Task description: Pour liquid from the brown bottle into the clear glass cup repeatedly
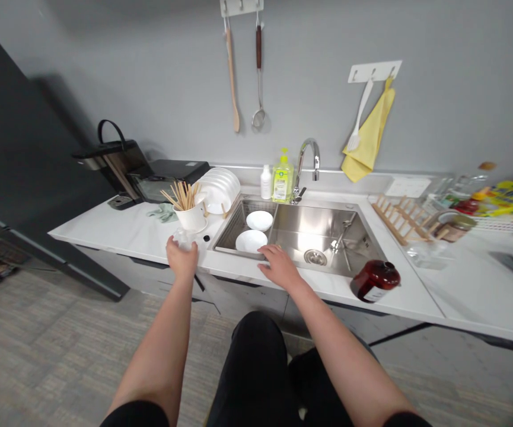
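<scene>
Clear drinking glass (182, 238) at the front of the white stone counter (105, 228), left of the sink and mostly hidden by the left hand (181, 256). Fingers (177, 244) of that hand close together, pointing forward and laid against the glass; whether they grip it, impossible to tell from this angle. Contents of the glass not visible. Right hand (279, 267) apart from it, resting on the sink's front rim, fingers loosely spread, holding nothing, and near the closer of two white bowls.

Just behind the glass, white cup (190, 217) packed with wooden chopsticks (184, 196). Green cloth (162, 212) lying beyond the cup. Two white bowls (251, 241) down in the wire drain basket (238, 228), on the left side of the stainless steel sink (309, 222). Stack of white plates (217, 190) on the counter beside the basket, tilted on edge. Metal utensil (343, 237) lying in the right of the basin.

Farther out: yellow-green dish soap bottle (282, 181) and small white pump bottle (265, 182) behind the sink, dark red bottle (375, 280) at the counter's front edge, wooden plate rack (401, 220) to the right.
</scene>
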A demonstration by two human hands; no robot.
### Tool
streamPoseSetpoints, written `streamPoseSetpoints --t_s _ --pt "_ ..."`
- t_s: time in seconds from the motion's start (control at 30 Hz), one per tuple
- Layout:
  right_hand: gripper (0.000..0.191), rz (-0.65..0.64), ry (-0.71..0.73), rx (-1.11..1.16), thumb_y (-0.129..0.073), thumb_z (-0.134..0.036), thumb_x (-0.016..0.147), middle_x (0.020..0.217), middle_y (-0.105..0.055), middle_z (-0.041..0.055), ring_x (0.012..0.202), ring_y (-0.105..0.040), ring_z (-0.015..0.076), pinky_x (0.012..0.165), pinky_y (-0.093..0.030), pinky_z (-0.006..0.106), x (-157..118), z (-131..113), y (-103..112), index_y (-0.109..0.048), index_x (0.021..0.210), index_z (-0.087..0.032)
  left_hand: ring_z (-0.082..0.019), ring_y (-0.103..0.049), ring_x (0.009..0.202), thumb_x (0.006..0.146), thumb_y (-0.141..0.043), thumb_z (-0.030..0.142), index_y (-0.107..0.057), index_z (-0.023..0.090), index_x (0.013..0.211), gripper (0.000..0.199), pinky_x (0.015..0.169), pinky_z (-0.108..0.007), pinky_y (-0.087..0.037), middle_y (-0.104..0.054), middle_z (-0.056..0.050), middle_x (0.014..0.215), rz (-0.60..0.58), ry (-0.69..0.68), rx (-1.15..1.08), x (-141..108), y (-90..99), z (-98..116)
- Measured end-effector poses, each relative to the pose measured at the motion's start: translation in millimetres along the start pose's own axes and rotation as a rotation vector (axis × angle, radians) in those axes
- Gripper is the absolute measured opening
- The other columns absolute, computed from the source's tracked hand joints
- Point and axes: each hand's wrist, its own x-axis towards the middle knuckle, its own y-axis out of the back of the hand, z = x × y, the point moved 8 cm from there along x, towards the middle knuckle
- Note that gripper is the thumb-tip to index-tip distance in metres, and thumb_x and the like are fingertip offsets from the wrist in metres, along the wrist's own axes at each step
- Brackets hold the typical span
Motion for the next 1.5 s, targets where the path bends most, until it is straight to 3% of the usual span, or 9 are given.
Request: streamPoseSetpoints --t_s 0.33,0.5,0.63,0.77,0.87,1.0,1.17,1.33,1.5 --pt "0.045 0.072 -0.029 0.012 -0.079 -0.023 0.097 0.143 -0.076 0.0143 0.14 -0.065 0.0348 0.124 -0.05 0.055 1 5 7 -0.074 0.142 -0.022 -0.044 -0.056 0.155 0.093 -0.081 0.037 -0.031 0.002 0.174 0.102 0.134 -0.058 -0.04 -0.057 -0.033 0.162 -0.036 -0.023 0.017 1 -2.6 6" --pt "0.047 0.265 -0.017 0.1 -0.071 -0.019 0.099 0.15 -0.073 0.0141 0.147 -0.061 0.0355 0.129 -0.046 0.061 -45 -13 37 -0.071 0.146 -0.024 -0.049 -0.033 0.169 0.093 -0.08 0.039 -0.028 -0.005 0.171 0.104 0.141 -0.065 -0.026 -0.036 -0.04 0.174 0.015 -0.083 -0.052 -27 16.0 30" --pt "0.042 0.423 -0.029 0.124 -0.069 -0.02 0.101 0.14 -0.077 0.0118 0.133 -0.071 0.0334 0.119 -0.056 0.056 -117 -18 79 -0.072 0.142 -0.028 -0.043 -0.045 0.16 0.103 -0.069 0.039 -0.046 0.008 0.163 0.071 0.136 -0.064 -0.035 -0.052 -0.03 0.161 0.018 -0.401 -0.223 -102 12.0 116" --pt "0.031 0.524 -0.075 0.107 -0.068 -0.019 0.1 0.116 -0.08 0.0076 0.105 -0.076 0.0264 0.095 -0.064 0.043 -180 -11 139 -0.075 0.129 -0.028 -0.035 -0.063 0.141 0.107 -0.063 0.034 -0.061 0.02 0.147 0.042 0.123 -0.055 -0.053 -0.068 -0.02 0.141 -0.397 -0.74 -0.439 -193 -37.1 238" --pt "0.014 0.632 -0.114 0.054 -0.067 -0.021 0.1 0.092 -0.073 0.0026 0.078 -0.068 0.0199 0.073 -0.057 0.034 -220 0 190 -0.074 0.11 -0.025 -0.033 -0.069 0.131 0.108 -0.061 0.031 -0.066 0.022 0.141 0.035 0.119 -0.053 -0.057 -0.072 -0.016 0.134 -0.562 -0.8 -0.488 -234 -73.4 297" --pt "0.006 0.766 -0.238 -0.044 -0.066 -0.026 0.099 0.077 -0.063 -0.0013 0.066 -0.058 0.0175 0.066 -0.049 0.032 -267 40 242 -0.068 0.094 -0.025 -0.036 -0.068 0.133 0.104 -0.065 0.033 -0.068 0.02 0.14 0.038 0.121 -0.056 -0.055 -0.073 -0.017 0.137 -0.681 -0.851 -0.437 -258 -115.7 319" --pt "0.018 0.811 -0.492 -0.072 -0.064 -0.039 0.095 0.086 -0.069 0.0013 0.07 -0.062 0.0208 0.07 -0.053 0.035 -292 144 282 -0.068 0.106 -0.024 -0.04 -0.067 0.134 0.106 -0.062 0.041 -0.068 0.017 0.141 0.043 0.123 -0.06 -0.052 -0.074 -0.02 0.137 -0.716 -0.739 -0.388 -249 -144.4 299" --pt "0.053 0.831 -0.767 -0.318 -0.076 -0.045 0.078 0.124 -0.073 0.0175 0.111 -0.067 0.0335 0.105 -0.056 0.049 -281 235 315 -0.064 0.122 -0.018 -0.039 -0.068 0.131 0.105 -0.062 0.041 -0.069 0.018 0.137 0.04 0.123 -0.06 -0.051 -0.076 -0.019 0.133 -0.7 -0.685 -0.389 -244 -147.1 293" --pt "0.112 0.912 -0.983 -0.345 -0.09 -0.053 0.07 0.162 -0.054 0.0339 0.15 -0.053 0.0446 0.127 -0.042 0.054 -277 282 327 -0.044 0.16 -0.006 -0.038 -0.067 0.132 0.103 -0.067 0.041 -0.07 0.021 0.135 0.038 0.123 -0.059 -0.051 -0.076 -0.017 0.131 -0.679 -0.641 -0.413 -243 -147.2 294"
